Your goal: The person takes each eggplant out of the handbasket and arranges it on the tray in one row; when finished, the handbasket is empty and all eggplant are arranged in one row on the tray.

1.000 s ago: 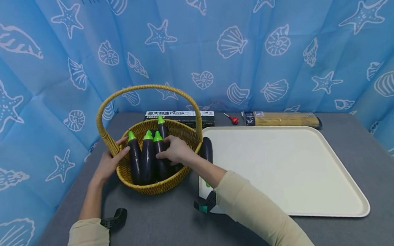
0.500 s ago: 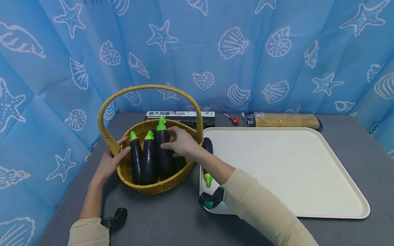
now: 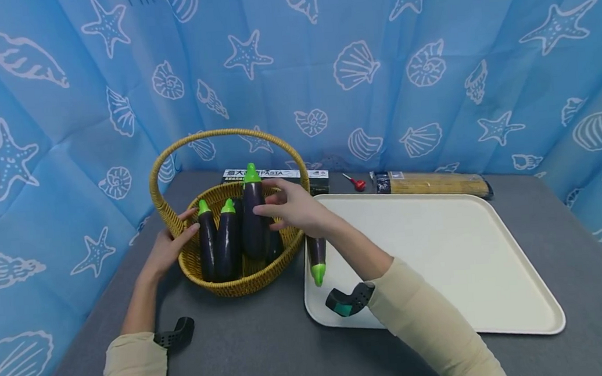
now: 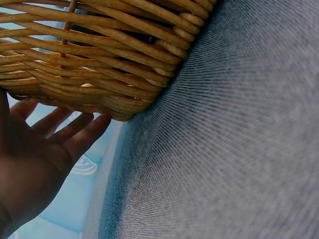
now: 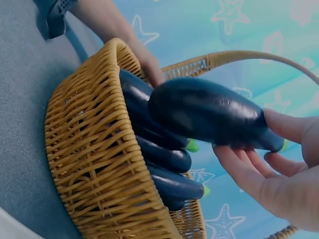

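Note:
My right hand (image 3: 302, 211) pinches a dark purple eggplant (image 3: 254, 220) near its green stem end. In the right wrist view this eggplant (image 5: 209, 112) hangs tilted above the basket's rim, thumb on one side and fingers on the other. The yellow wicker basket (image 3: 250, 286) holds several more eggplants (image 3: 227, 242), stems up. At its left side, my left hand (image 3: 166, 250) holds the rim beside the handle's foot. The left wrist view shows that hand's fingers (image 4: 82, 134) against the woven outer wall. Another eggplant (image 3: 317, 259) lies on the cream tray (image 3: 432, 260), partly hidden by my right hand.
The basket's tall arched handle (image 3: 224, 133) rises over its opening. Behind stand a black pasta box (image 3: 311, 181), a small red-headed item (image 3: 358, 183) and a bundle of thin tan sticks (image 3: 432, 183). A blue shell-print curtain (image 3: 292, 66) backs the grey table (image 3: 249, 343).
My right hand has taken hold of an eggplant in the basket and lifted it up and slightly right. The left hand keeps its place on the rim.

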The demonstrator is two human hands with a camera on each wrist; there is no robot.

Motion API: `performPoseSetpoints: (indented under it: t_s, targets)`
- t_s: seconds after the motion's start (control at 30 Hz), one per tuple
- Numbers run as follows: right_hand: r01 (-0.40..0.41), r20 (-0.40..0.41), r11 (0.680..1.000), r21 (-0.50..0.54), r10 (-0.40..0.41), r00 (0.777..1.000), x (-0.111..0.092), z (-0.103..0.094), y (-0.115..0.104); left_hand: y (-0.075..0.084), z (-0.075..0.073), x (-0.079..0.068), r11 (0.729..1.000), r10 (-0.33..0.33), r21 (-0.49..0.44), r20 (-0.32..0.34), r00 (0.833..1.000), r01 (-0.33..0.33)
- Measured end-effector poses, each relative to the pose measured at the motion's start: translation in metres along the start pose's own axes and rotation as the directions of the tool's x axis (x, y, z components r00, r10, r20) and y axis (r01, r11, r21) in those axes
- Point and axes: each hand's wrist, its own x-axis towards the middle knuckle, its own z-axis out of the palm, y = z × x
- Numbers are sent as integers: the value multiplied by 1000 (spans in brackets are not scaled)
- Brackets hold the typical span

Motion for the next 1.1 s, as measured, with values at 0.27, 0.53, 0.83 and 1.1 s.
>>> performPoseSetpoints:
  t_s: [0.27,0.53,0.83,1.1]
  targets:
    - [-18,111,998,66,11,994,-27,-18,8,-1,0,1,1000,-2,-4,4,1000,2]
    - [-25,183,997,68,12,983,-46,-38,24,0,0,0,1000,-6,-9,-8,1000,6]
    - [-74,187,996,48,64,980,-64,-65,44,4,1,-3,1000,4,-23,-13,1000,-5]
    - [-122,204,989,89,101,974,-74,-88,71,5,1,-4,1000,-4,-18,-14,1000,4]
